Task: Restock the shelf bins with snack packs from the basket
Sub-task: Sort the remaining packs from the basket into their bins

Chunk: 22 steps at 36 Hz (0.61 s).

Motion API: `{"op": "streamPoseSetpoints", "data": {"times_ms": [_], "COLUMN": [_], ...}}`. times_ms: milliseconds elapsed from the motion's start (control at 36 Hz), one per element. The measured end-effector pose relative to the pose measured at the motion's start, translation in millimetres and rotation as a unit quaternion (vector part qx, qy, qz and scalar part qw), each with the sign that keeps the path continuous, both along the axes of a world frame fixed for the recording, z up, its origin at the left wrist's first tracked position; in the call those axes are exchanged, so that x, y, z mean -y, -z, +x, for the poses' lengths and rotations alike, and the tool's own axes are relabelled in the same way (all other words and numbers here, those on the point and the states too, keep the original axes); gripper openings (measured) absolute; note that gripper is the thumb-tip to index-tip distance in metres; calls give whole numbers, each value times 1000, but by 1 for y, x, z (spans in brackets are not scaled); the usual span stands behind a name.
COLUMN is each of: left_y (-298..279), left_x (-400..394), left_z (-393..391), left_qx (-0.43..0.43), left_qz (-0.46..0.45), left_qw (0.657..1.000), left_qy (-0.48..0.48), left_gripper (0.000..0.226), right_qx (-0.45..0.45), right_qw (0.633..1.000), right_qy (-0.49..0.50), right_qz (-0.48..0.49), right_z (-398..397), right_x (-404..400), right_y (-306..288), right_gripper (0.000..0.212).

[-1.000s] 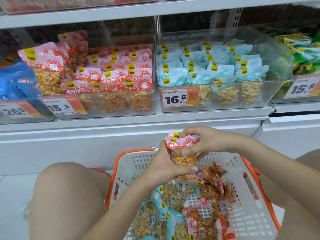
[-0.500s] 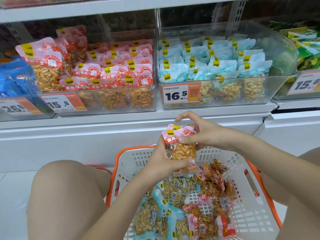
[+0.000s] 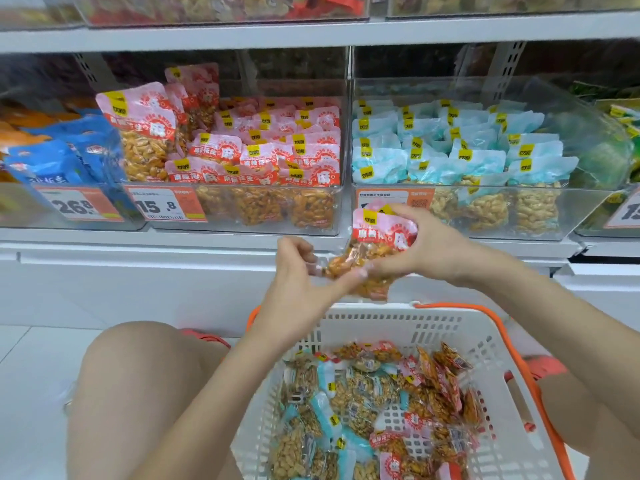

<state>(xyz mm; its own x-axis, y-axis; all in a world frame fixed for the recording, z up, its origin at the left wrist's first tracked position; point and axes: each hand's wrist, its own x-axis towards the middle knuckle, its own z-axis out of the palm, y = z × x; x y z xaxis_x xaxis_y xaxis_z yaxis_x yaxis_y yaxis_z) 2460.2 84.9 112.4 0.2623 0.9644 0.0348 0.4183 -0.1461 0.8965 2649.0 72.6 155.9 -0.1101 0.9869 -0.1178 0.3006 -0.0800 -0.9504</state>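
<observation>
A small stack of pink peanut snack packs (image 3: pixel 382 239) hangs above the white basket (image 3: pixel 381 309), just in front of the shelf edge. My right hand (image 3: pixel 429 245) grips the stack's pink top from the right. With thumb and fingertips, my left hand (image 3: pixel 299 275) pinches its lower left end. The basket sits between my knees and holds several pink and light-blue packs (image 3: pixel 377 396). On the shelf, a clear bin (image 3: pixel 322 216) is filled with matching pink packs (image 3: pixel 273 155). The clear bin (image 3: pixel 575 213) to its right carries light-blue packs (image 3: pixel 450 154).
Blue bags (image 3: pixel 65 157) fill a bin at far left and green packs (image 3: pixel 620 116) one at far right. Price tags (image 3: pixel 162 204) hang on the bin fronts. Another shelf board (image 3: pixel 311 32) runs above the bins. My bare knee (image 3: pixel 138 375) is left of the basket.
Both hands have lifted the pink packs up from over the basket to shelf-edge height. My left hand has slid from cupping the stack to pinching its lower end.
</observation>
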Motion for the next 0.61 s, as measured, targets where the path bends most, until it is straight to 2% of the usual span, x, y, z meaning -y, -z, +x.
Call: {"op": "streamPoseSetpoints", "data": {"times_ms": [83,278,361,444,528,611], "left_y": [-21,-40,-37,-38,-41,-39], "left_x": [-34,-107,-121,-127,-134,-139], "left_z": [-25,-66,-75,-79,-86,-94], "left_qx": [29,-98,-113,-151,-217,-272], "left_qz": [27,136,154,155,148,147], "left_qw": [999,985,980,975,965,951], "left_qy": [-13,-43,-56,-41,-17,-11], "left_gripper": [41,17,19,28,43,41], "right_qx": [-42,24,12,60,103,117], "right_qw": [996,980,971,956,940,941], "right_qy": [45,89,105,111,131,160], "right_qz": [62,174,216,264,297,276], "right_z": [-8,-62,-83,-102,-112,-114], "right_x": [-22,-104,-140,-165,-192,-223], "right_y": [-31,-75,-76,-75,-64,-61], "right_gripper": [56,54,57,70,62,53]}}
